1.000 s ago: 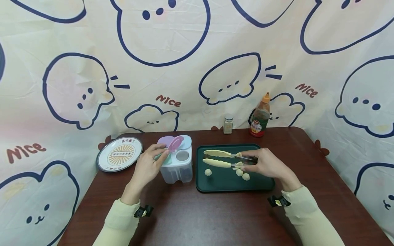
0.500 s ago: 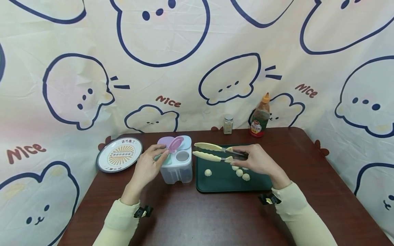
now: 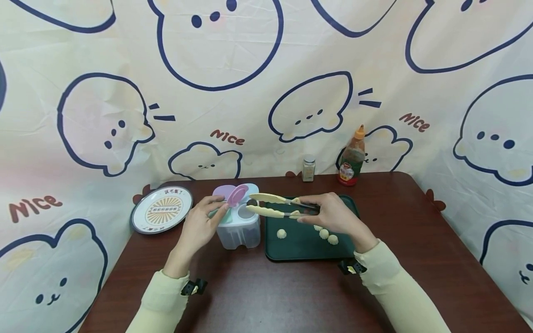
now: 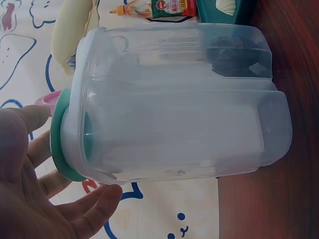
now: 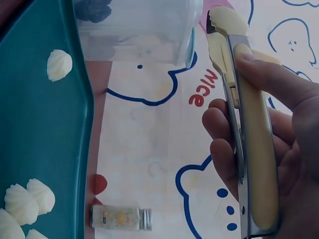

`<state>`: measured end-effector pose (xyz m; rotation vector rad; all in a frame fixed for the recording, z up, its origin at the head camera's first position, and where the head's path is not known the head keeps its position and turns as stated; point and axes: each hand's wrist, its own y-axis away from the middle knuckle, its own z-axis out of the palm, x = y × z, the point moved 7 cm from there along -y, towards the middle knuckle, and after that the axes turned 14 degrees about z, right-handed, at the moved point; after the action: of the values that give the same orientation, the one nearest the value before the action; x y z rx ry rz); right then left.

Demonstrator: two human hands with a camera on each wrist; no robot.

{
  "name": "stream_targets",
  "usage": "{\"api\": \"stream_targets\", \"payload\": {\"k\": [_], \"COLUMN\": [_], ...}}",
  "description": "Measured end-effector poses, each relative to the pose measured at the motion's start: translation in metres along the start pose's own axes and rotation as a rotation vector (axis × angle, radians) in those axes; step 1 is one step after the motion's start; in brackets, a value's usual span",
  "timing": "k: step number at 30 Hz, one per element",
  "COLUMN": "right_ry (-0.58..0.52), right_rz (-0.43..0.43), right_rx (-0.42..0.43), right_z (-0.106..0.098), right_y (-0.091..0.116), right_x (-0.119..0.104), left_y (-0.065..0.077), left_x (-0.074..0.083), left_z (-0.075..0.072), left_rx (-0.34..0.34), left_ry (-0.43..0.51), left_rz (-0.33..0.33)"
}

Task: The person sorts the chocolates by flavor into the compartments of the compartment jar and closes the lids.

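In the head view my left hand (image 3: 202,225) holds up the pink flip lid (image 3: 238,195) of a clear storage box (image 3: 240,235), thumb and fingers at its edge. Under that lid a round opening (image 3: 244,211) shows in the white top. My right hand (image 3: 333,213) grips kitchen tongs (image 3: 287,208) with cream tips. Between the tips sits a small dark round piece (image 3: 252,202), right over the opening. Dark pieces (image 4: 237,59) lie in the bottom of one compartment in the left wrist view. The green lid (image 4: 61,139) is down, beside my left fingers.
A dark green tray (image 3: 300,252) with several white swirled pieces (image 3: 323,234) stands right of the box. A round plate (image 3: 162,210) lies to the left. At the back are a small spice jar (image 3: 308,168) and a sauce bottle (image 3: 352,159).
My right hand has carried the tongs and the dark piece left, from above the tray to over the box's opening. My left hand stays at the pink lid.
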<state>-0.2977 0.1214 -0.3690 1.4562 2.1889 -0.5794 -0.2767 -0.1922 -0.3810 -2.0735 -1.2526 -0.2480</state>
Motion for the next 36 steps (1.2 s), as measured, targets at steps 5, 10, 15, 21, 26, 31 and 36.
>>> {"api": "stream_targets", "payload": {"k": [5, 10, 15, 21, 26, 31, 36], "right_ry": [0.016, 0.018, 0.017, 0.015, 0.017, 0.030, 0.045], "right_rz": [0.024, 0.042, 0.046, 0.045, 0.054, 0.073, 0.088], "right_rx": [-0.021, -0.033, -0.051, -0.063, -0.060, -0.043, -0.022], "right_z": [0.005, 0.006, 0.006, 0.005, 0.004, 0.000, -0.007], "right_y": [-0.003, -0.004, -0.004, -0.004, -0.004, -0.003, 0.001], "right_x": [-0.003, -0.005, -0.007, -0.011, -0.009, -0.001, 0.012], "left_y": [0.000, 0.000, 0.001, 0.000, 0.000, 0.000, 0.000], "left_x": [0.000, -0.001, -0.001, 0.000, 0.001, 0.001, -0.001], "left_z": [0.000, 0.001, 0.001, 0.000, -0.001, -0.001, -0.001], "left_rx": [-0.002, -0.010, -0.006, -0.004, -0.006, -0.005, -0.005], "left_ry": [-0.002, 0.002, 0.007, 0.010, 0.016, 0.016, 0.022], "left_rz": [-0.004, -0.010, -0.006, -0.004, -0.005, 0.000, -0.006]}}
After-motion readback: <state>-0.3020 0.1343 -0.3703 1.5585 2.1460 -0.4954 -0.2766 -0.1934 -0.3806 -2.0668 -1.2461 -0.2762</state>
